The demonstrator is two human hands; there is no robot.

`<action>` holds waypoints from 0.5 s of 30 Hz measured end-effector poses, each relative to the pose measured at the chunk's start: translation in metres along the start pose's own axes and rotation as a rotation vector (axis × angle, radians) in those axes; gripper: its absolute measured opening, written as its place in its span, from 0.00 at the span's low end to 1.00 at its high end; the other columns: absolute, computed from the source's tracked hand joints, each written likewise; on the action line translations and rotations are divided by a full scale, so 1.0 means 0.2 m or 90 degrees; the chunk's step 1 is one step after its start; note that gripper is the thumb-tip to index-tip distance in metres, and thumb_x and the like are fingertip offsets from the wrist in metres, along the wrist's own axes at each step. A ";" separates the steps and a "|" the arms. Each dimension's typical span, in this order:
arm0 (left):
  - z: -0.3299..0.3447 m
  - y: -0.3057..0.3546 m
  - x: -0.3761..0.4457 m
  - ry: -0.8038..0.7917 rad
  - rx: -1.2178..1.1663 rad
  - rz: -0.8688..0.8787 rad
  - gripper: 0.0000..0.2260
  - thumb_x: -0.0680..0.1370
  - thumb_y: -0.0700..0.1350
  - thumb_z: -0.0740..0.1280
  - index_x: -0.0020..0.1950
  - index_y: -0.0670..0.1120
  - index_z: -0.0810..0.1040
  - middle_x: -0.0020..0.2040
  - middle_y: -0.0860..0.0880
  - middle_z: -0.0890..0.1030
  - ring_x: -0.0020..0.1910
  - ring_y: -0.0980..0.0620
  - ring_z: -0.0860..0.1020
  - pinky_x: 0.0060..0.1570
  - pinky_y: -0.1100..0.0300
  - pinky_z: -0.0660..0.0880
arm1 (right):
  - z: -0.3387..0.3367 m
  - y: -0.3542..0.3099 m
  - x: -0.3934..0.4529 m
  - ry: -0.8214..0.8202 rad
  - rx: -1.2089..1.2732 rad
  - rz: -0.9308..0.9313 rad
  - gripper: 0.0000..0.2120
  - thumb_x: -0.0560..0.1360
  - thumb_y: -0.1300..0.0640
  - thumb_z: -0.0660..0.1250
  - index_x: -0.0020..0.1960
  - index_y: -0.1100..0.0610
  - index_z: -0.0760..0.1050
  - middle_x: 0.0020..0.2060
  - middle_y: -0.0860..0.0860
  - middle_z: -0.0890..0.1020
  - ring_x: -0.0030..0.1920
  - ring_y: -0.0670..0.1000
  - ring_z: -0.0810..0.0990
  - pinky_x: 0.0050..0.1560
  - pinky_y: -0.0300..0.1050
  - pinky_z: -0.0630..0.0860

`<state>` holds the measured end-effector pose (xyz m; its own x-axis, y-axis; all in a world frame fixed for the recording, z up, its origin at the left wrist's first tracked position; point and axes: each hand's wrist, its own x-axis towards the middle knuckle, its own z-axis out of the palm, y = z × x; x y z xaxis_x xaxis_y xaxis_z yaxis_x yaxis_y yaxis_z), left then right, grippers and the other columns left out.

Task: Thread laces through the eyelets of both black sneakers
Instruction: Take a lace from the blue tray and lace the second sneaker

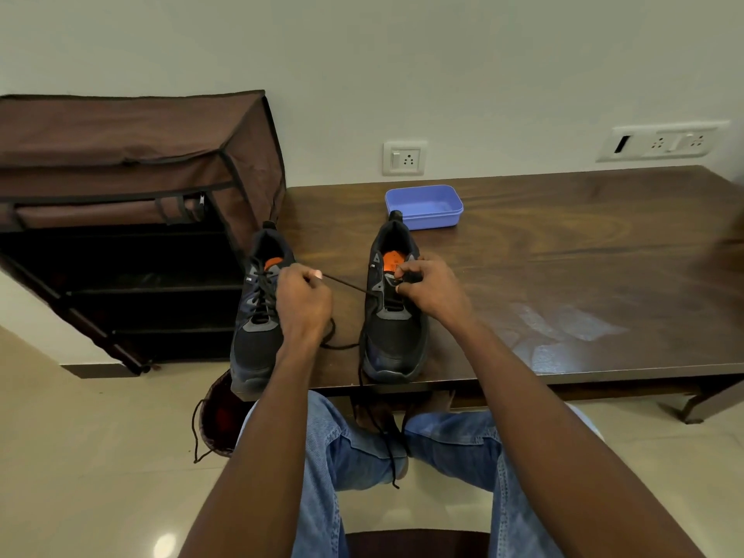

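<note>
Two black sneakers with orange insoles stand near the front edge of a dark wooden table (563,243). The left sneaker (257,336) has a black lace crossed through its eyelets. The right sneaker (392,340) has a black lace (350,287) coming out of an eyelet on its left side. My left hand (304,304) pinches that lace and holds it taut between the shoes. My right hand (430,289) grips the upper part of the right sneaker at its tongue and eyelets. Slack lace loops on the table and hangs over the front edge between my knees.
A blue plastic box (424,205) sits behind the right sneaker. A brown fabric shoe rack (133,219) stands left of the table against the wall. A dark drawstring bag (217,416) lies on the floor under the left sneaker. Wall sockets are behind.
</note>
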<state>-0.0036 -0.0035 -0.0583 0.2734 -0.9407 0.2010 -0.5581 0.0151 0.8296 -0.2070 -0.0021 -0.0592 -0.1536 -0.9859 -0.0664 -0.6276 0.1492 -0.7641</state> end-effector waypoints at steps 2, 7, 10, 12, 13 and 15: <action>-0.01 0.00 0.00 0.069 0.015 0.007 0.08 0.77 0.36 0.62 0.39 0.44 0.76 0.47 0.44 0.78 0.43 0.48 0.77 0.41 0.55 0.74 | 0.00 -0.01 -0.01 -0.003 0.006 0.004 0.12 0.75 0.56 0.72 0.57 0.47 0.81 0.64 0.50 0.75 0.59 0.52 0.77 0.60 0.53 0.78; 0.02 0.00 -0.01 0.037 0.124 -0.028 0.06 0.77 0.39 0.63 0.46 0.40 0.79 0.54 0.44 0.75 0.47 0.45 0.77 0.48 0.49 0.77 | -0.01 -0.01 -0.02 0.010 0.020 0.008 0.11 0.76 0.57 0.72 0.58 0.48 0.81 0.64 0.50 0.74 0.58 0.50 0.76 0.57 0.49 0.77; 0.01 -0.02 -0.03 0.021 0.177 -0.007 0.10 0.75 0.40 0.69 0.55 0.41 0.77 0.61 0.42 0.70 0.56 0.44 0.73 0.57 0.50 0.73 | -0.01 -0.02 -0.02 0.008 0.009 0.006 0.13 0.76 0.56 0.72 0.60 0.48 0.81 0.65 0.50 0.75 0.60 0.50 0.76 0.56 0.46 0.75; 0.00 0.01 -0.05 -0.006 0.126 0.060 0.07 0.76 0.42 0.70 0.52 0.45 0.77 0.55 0.46 0.74 0.53 0.49 0.75 0.50 0.56 0.73 | -0.01 -0.02 -0.03 -0.007 -0.004 0.000 0.15 0.77 0.56 0.71 0.63 0.48 0.80 0.67 0.50 0.74 0.63 0.51 0.75 0.59 0.47 0.73; 0.01 0.02 -0.06 -0.068 0.079 0.054 0.03 0.77 0.44 0.70 0.48 0.47 0.77 0.49 0.49 0.77 0.47 0.51 0.77 0.44 0.59 0.72 | -0.02 -0.03 -0.04 -0.014 -0.011 -0.002 0.16 0.77 0.56 0.71 0.65 0.49 0.79 0.67 0.50 0.74 0.64 0.51 0.74 0.60 0.48 0.73; 0.02 0.05 -0.07 -0.263 0.019 -0.033 0.10 0.78 0.48 0.70 0.40 0.46 0.77 0.37 0.50 0.78 0.38 0.51 0.76 0.37 0.59 0.70 | -0.04 -0.03 -0.06 -0.018 -0.015 -0.005 0.19 0.78 0.57 0.70 0.68 0.49 0.77 0.68 0.49 0.74 0.66 0.52 0.74 0.63 0.48 0.72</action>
<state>-0.0174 0.0089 -0.0551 -0.0321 -0.9970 -0.0709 -0.5758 -0.0395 0.8166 -0.2063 0.0089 -0.0486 -0.1276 -0.9886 -0.0793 -0.6461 0.1435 -0.7496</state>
